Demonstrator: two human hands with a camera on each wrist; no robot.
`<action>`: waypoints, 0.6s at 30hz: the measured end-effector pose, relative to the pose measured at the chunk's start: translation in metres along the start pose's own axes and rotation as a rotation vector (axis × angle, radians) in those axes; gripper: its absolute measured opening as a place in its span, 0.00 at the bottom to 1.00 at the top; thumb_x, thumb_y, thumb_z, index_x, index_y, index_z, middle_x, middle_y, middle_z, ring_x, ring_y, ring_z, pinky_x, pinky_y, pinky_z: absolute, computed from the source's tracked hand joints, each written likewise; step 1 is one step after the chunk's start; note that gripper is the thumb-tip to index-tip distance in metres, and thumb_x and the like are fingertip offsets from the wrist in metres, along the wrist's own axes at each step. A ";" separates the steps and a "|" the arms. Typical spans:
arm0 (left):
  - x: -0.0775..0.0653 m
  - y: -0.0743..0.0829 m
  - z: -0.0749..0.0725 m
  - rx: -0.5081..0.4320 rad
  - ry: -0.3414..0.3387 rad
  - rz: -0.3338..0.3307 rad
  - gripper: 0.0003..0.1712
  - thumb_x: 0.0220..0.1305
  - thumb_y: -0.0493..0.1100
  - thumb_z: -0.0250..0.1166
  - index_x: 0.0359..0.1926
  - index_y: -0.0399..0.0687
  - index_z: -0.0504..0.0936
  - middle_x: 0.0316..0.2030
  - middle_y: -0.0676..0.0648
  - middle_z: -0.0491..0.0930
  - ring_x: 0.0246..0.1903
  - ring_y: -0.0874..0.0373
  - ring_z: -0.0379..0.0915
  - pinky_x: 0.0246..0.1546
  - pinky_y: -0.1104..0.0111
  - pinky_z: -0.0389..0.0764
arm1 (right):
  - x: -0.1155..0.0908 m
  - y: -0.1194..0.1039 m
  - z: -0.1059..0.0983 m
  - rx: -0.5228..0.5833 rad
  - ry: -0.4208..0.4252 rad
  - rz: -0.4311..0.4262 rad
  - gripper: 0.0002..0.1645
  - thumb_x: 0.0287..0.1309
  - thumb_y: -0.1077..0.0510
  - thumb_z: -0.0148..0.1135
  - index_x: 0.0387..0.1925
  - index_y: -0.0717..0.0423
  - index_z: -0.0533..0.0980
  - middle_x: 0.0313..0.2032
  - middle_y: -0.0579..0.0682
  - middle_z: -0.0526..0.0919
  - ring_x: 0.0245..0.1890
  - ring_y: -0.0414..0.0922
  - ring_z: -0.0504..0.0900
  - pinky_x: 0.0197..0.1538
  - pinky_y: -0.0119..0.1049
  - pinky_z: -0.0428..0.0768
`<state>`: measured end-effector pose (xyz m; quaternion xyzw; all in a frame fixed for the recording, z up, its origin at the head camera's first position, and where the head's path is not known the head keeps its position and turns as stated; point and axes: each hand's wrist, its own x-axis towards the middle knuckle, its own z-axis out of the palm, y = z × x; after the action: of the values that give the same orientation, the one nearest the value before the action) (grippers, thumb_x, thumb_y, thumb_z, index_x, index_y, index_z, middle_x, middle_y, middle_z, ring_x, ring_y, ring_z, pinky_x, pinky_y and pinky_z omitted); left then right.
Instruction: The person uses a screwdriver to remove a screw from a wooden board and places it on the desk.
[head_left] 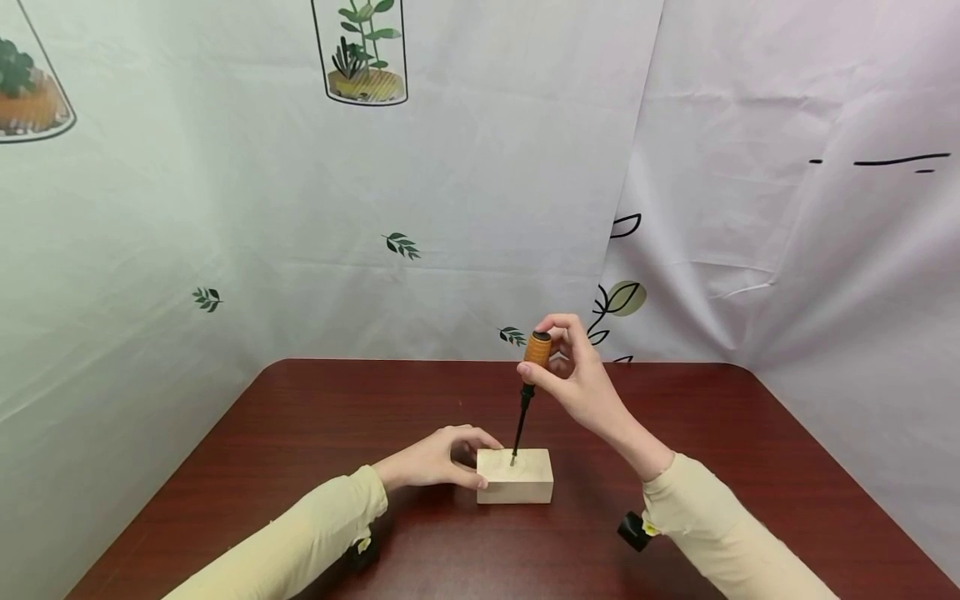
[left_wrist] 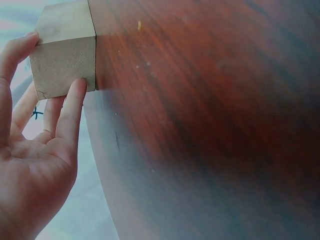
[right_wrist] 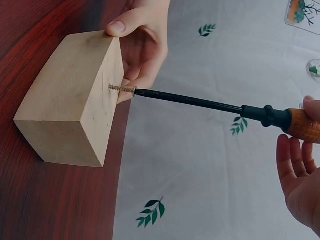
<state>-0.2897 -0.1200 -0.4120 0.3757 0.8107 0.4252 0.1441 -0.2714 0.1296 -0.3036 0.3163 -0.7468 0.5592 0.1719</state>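
Observation:
A pale wooden block (head_left: 517, 492) lies on the table, and my left hand (head_left: 431, 458) grips its left end between thumb and fingers. From the block's top face stands a brass-coloured screw (right_wrist: 121, 89), partly sunk, its threads still showing below the head. The black shaft of a screwdriver (right_wrist: 192, 102) meets that screw head and rises almost upright, leaning slightly right in the head view. Up at its orange, black-capped handle, my right hand (head_left: 588, 387) holds it with thumb and fingers. The left wrist view shows my fingertips against the end of the block (left_wrist: 65, 67).
The dark red wooden table (head_left: 337, 408) reaches back to a white cloth backdrop (head_left: 480, 183) printed with leaves and plant jars. Small black devices (head_left: 635, 531) sit by both wrists, below the pale yellow sleeves.

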 end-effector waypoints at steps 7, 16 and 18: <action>-0.001 0.000 0.000 -0.008 -0.001 -0.008 0.27 0.56 0.45 0.74 0.57 0.54 0.79 0.48 0.48 0.81 0.43 0.66 0.80 0.47 0.73 0.81 | 0.001 -0.002 -0.003 0.005 -0.030 -0.018 0.28 0.59 0.65 0.68 0.56 0.54 0.65 0.41 0.56 0.79 0.35 0.42 0.83 0.37 0.33 0.83; 0.000 0.000 0.000 0.006 0.003 -0.001 0.27 0.56 0.45 0.73 0.57 0.54 0.79 0.47 0.48 0.81 0.43 0.67 0.80 0.47 0.72 0.80 | 0.002 0.000 -0.003 0.049 -0.085 -0.105 0.26 0.58 0.75 0.55 0.56 0.58 0.62 0.46 0.60 0.82 0.44 0.42 0.85 0.45 0.39 0.86; 0.000 0.000 0.000 0.007 0.002 0.001 0.27 0.56 0.45 0.73 0.57 0.54 0.79 0.47 0.48 0.81 0.43 0.67 0.80 0.47 0.72 0.80 | 0.002 0.001 -0.002 0.068 -0.089 -0.108 0.26 0.57 0.76 0.53 0.55 0.59 0.60 0.46 0.60 0.82 0.45 0.43 0.85 0.46 0.40 0.85</action>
<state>-0.2899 -0.1198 -0.4116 0.3762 0.8122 0.4227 0.1418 -0.2738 0.1313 -0.3027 0.3864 -0.7159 0.5597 0.1575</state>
